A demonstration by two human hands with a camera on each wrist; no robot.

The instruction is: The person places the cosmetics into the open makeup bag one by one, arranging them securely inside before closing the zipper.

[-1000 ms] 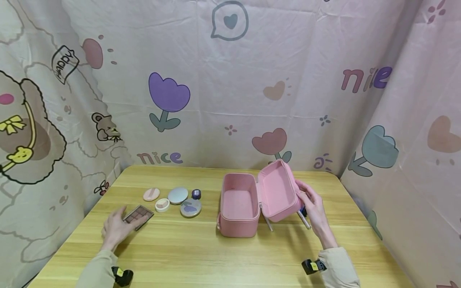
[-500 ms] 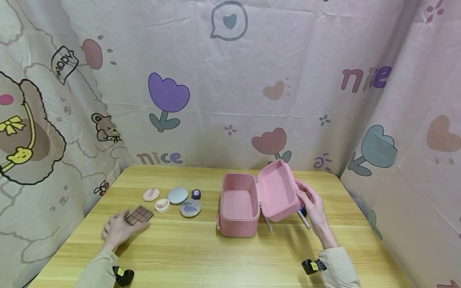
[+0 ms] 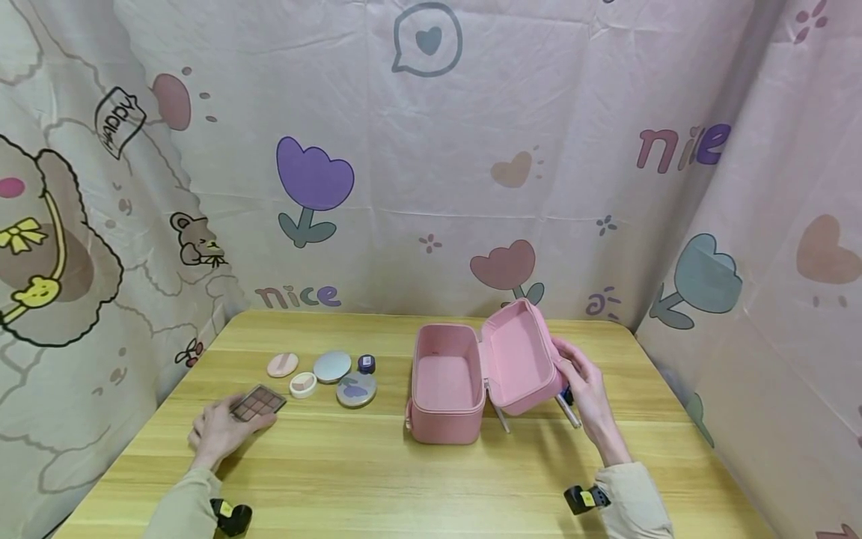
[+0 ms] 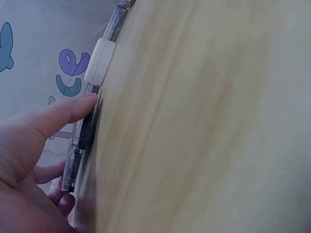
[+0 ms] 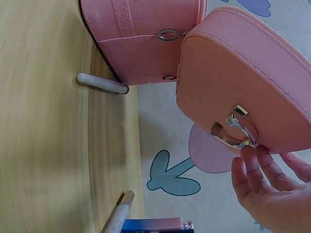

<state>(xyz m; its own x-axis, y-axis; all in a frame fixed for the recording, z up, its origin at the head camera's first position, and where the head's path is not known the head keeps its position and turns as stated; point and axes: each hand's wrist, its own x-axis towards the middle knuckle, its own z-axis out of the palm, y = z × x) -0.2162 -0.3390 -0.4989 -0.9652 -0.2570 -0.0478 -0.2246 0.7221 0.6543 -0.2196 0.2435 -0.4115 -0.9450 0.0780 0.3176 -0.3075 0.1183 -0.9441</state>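
Palette (image 3: 258, 403) | well left of case (image 3: 447, 428), on or just over surface (image 3: 364, 479) | left grip (image 3: 222, 434): spread to palette's width, pinching its edges | right grip (image 3: 588, 385): part-curled, holding case's raised lid (image 3: 520, 355) | risk: slackened right grip could drop lid onto pens (image 3: 568, 412) right of case; uneven pinch could let palette slip

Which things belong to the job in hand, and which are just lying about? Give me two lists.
Seemingly in the job: palette, held by the left hand; pink case, its lid held by the right hand.

Seemingly just lying about: pink puff; white round compact; silvery disc; patterned disc; dark blue jar; white tube; gold-ended tube; blue-and-pink item.
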